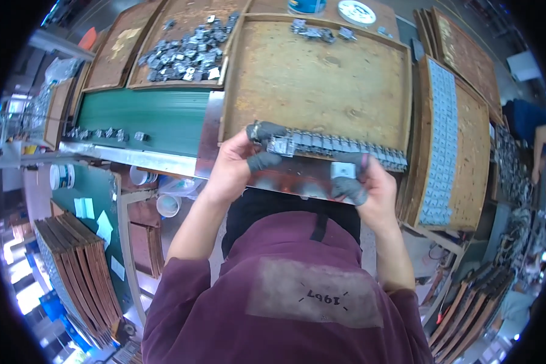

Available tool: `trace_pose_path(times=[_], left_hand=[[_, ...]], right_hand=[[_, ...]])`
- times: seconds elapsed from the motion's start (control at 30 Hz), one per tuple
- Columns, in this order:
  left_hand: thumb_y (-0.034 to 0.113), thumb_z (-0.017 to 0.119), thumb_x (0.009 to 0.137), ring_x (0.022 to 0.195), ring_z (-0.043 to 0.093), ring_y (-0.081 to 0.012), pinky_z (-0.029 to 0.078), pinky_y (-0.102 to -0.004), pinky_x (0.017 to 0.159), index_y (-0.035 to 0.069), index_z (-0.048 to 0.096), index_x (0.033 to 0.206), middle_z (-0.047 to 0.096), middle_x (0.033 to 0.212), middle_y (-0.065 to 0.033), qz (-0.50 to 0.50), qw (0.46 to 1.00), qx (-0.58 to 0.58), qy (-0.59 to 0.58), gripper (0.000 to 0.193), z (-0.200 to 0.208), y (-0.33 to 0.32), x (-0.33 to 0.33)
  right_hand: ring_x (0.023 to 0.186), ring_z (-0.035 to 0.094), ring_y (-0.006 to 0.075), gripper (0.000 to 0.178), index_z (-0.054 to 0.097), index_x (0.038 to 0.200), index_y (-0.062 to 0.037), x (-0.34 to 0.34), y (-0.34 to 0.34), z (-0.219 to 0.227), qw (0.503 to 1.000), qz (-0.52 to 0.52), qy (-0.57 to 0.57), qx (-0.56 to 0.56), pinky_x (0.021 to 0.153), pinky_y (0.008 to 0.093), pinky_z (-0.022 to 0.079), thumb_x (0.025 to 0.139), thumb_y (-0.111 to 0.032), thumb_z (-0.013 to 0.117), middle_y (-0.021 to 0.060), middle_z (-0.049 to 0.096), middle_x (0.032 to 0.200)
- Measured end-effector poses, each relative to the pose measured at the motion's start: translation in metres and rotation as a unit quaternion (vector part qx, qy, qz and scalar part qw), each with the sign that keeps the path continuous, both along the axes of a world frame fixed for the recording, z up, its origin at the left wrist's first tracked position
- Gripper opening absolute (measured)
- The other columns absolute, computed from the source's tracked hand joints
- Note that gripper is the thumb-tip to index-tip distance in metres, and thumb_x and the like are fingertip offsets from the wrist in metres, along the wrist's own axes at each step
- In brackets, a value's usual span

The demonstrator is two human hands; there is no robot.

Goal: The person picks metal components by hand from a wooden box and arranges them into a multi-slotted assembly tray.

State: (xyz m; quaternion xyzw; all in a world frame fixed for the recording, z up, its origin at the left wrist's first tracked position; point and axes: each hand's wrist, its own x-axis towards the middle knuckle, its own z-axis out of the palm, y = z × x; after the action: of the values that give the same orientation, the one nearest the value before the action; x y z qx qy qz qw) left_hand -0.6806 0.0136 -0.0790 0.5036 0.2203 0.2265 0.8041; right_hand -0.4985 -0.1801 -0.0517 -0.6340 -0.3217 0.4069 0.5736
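Finger and thumb nearly closed, the left hand (235, 160) pinches a metal part (280, 145) at the left end of a row of parts (346, 147) along a wooden tray's (321, 79) near edge; the right hand (375, 188) similarly grips a pale square piece (343, 171) on the row's near side.

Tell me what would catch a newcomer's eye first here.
First, the row of small metal parts along the near edge of the large wooden tray. At its left end the left hand holds a shiny part, while the right hand holds a pale square piece. Then the jumbled heap of grey parts at upper left, beyond the green surface.
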Motion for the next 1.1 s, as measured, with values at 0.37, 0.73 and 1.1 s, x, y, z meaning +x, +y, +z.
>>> trace_pose_path(times=[0.37,0.73,1.1], left_hand=[[-0.008,0.062,0.088,0.112,0.058,-0.0154,0.054,-0.0285,0.089,0.001,0.063,0.124,0.051,0.126,-0.0053,-0.106,0.99,0.095,-0.016,0.037,0.01,-0.057,0.038],[-0.009,0.063,0.084,0.11,0.056,-0.021,0.051,-0.0333,0.087,0.003,0.05,0.139,0.048,0.126,-0.0111,-0.088,0.986,0.138,0.032,0.058,0.001,-0.073,0.043],[0.015,0.082,0.072,0.109,0.062,-0.0331,0.05,-0.0387,0.092,-0.005,0.052,0.132,0.058,0.128,-0.0211,-0.009,0.867,0.497,-0.043,0.07,-0.016,-0.065,0.048]], right_hand=[[0.073,0.063,0.0307,0.034,0.063,0.098,0.0022,0.004,-0.008,0.01,0.87,-0.007,-0.493,0.021,0.06,0.0384,0.05,0.069,-0.005,0.079,0.0126,0.058,0.083],[0.077,0.062,0.0339,0.03,0.062,0.094,0.0042,0.006,-0.005,-0.003,0.853,-0.022,-0.522,0.02,0.063,0.0417,0.05,0.069,-0.001,0.077,0.0156,0.057,0.086],[0.078,0.063,0.0347,0.041,0.063,0.101,0.0018,0.001,0.002,-0.008,0.946,0.014,-0.322,-0.027,0.067,0.0403,0.05,0.076,-0.026,0.078,0.0179,0.062,0.088]])
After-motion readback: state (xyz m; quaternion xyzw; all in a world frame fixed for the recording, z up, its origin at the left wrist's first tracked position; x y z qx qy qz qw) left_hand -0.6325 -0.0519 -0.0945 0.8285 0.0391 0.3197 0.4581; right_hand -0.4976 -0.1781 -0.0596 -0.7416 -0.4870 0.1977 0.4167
